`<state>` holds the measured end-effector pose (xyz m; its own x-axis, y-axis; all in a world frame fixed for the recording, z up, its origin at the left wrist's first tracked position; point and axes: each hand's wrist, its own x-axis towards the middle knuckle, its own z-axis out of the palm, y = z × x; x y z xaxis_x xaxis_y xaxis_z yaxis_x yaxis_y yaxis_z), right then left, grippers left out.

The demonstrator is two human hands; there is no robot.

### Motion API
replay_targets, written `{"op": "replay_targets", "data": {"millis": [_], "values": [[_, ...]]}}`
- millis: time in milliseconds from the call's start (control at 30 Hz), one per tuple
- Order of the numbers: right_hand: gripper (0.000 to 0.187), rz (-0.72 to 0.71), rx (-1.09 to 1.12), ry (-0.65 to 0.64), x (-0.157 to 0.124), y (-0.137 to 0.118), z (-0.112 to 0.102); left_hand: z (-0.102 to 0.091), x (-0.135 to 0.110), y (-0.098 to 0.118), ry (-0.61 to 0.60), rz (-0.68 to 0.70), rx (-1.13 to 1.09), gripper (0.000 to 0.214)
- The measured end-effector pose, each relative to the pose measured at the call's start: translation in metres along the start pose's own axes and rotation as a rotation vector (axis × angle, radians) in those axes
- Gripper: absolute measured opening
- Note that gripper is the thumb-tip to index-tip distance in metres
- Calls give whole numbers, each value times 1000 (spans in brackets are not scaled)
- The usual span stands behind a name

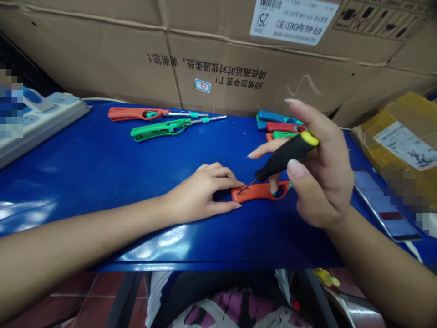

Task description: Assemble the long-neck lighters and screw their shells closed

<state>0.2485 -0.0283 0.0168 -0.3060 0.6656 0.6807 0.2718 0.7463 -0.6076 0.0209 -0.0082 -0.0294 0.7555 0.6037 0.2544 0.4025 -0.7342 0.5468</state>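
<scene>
An orange gas lighter (261, 192) lies flat on the blue table in front of me. My left hand (208, 189) grips its handle end between thumb and fingers. In my right hand (322, 182) is a screwdriver (285, 157) with a black and yellow handle, held at a slant. Its thin shaft points down to the left, and the tip meets the lighter near the handle end. A finger of my right hand reaches down by the trigger loop. The lighter's far end is hidden behind my right hand.
An orange lighter (136, 114) and a green lighter (160, 130) lie at the back left. Several more lighters (285, 127) are piled at the back right. A cardboard box (211, 54) stands behind. A power strip (48, 116) is left; a phone (385, 205) and a taped parcel (403, 136) are right.
</scene>
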Motion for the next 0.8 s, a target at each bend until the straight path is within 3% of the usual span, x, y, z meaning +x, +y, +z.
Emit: {"op": "replay_targets", "data": {"millis": [67, 200, 367, 567, 633, 733, 800], "values": [[59, -13, -56, 12, 0, 0, -1, 1, 0, -1, 8, 8, 0, 35], [53, -168, -264, 151, -1, 0, -1, 0, -1, -2, 25, 27, -15, 36], [53, 27, 81, -19, -2, 0, 1, -1, 0, 0, 1, 0, -5, 34], [45, -261, -269, 111, 1, 3, -2, 0, -1, -1, 30, 22, -10, 35], [37, -208, -201, 111, 1, 1, -3, 0, -1, -1, 18, 16, -11, 35], [40, 1, -37, 47, 1, -5, -3, 0, 0, 0, 11, 6, -13, 35], [39, -30, -72, 18, 2, -8, -3, 0, 0, -1, 20, 10, -16, 35]]}}
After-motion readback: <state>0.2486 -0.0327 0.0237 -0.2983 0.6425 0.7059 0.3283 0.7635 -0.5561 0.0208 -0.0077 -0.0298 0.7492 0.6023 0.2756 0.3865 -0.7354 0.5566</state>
